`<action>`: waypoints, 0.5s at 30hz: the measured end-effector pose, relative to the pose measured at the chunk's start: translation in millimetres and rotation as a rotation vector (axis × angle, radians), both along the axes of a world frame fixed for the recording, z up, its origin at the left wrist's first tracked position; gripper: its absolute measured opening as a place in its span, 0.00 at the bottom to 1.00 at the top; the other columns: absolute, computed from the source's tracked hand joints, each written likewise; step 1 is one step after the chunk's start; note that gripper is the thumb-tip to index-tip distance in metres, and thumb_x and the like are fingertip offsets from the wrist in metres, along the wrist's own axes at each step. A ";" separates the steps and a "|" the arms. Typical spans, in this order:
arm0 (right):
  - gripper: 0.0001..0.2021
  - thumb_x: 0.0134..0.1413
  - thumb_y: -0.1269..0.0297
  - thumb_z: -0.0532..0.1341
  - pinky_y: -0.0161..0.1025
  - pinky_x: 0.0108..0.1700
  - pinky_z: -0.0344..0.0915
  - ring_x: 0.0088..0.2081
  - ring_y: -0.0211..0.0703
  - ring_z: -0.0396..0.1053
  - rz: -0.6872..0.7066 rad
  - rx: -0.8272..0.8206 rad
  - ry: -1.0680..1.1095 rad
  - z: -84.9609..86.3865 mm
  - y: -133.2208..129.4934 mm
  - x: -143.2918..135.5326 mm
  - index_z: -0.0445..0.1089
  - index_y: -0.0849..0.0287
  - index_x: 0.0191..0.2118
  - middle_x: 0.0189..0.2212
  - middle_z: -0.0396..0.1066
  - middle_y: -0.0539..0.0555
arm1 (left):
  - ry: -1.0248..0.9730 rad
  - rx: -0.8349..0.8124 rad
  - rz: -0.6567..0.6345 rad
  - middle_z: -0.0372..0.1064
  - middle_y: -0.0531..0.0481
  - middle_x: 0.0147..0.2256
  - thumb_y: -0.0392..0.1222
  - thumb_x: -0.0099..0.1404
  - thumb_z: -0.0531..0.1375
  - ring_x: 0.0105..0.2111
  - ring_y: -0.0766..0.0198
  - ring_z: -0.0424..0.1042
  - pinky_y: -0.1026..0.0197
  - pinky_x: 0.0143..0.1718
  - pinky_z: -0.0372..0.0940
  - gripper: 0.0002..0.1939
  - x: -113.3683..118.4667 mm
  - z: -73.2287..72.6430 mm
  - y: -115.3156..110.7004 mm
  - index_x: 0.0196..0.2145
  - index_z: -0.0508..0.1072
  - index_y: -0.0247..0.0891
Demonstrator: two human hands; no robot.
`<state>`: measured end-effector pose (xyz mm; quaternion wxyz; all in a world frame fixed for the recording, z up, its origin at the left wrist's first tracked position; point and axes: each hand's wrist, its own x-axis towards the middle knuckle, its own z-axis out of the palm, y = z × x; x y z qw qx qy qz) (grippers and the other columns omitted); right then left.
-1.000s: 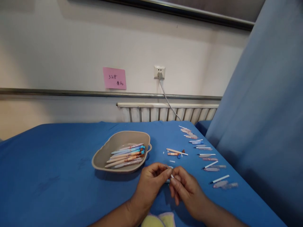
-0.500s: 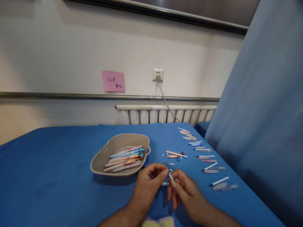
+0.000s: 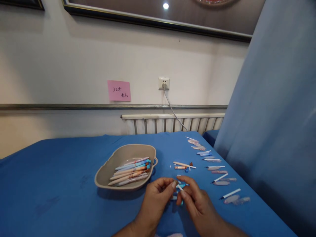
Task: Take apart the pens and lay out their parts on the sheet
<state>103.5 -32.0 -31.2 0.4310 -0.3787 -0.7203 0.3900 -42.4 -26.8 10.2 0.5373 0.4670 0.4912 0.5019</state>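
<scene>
My right hand [image 3: 201, 204] pinches a white pen refill [image 3: 180, 187] between thumb and fingers, its index finger raised and stretched forward. My left hand [image 3: 156, 200] is closed just beside it, thumb against fingertips at the refill's far end. Something small and dark shows at those fingertips, too small to name. Light blue pen parts [image 3: 174, 197] lie on the cloth below and between the hands, partly hidden by the fingers. Beyond the hands lie a peach pen barrel with a white refill [image 3: 184, 165], an orange pen piece [image 3: 180, 167] and small brown and blue bits.
A beige tray [image 3: 101, 182] holding several assembled pens [image 3: 133, 169] stands to the left on the blue cloth [image 3: 61, 177]. Down the right side run several groups of refills and clear pen parts [image 3: 231, 198]. A blue curtain [image 3: 278, 108] hangs at the right.
The view has tilted up slightly. My right index finger has lifted away from the refill, and more of the light blue parts show between the hands. Both hands stay close together.
</scene>
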 end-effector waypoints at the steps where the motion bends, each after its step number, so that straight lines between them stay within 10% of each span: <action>1: 0.15 0.62 0.63 0.47 0.33 0.26 0.57 0.23 0.36 0.63 0.000 0.044 -0.025 0.9 0.4 1.0 0.55 0.52 0.53 0.26 0.69 0.49 | -0.009 -0.008 0.001 0.66 0.53 0.17 0.48 0.47 0.66 0.19 0.70 0.60 0.68 0.22 0.56 0.13 -0.1 -0.3 0.1 0.22 0.74 0.33; 15: 0.13 0.60 0.61 0.50 0.35 0.27 0.56 0.24 0.39 0.63 -0.041 0.002 0.008 0.9 7.8 2.6 0.63 0.53 0.47 0.22 0.65 0.49 | 0.016 -0.064 -0.087 0.68 0.52 0.21 0.48 0.46 0.66 0.17 0.72 0.58 0.69 0.18 0.51 0.17 -4.8 -9.1 7.3 0.31 0.76 0.33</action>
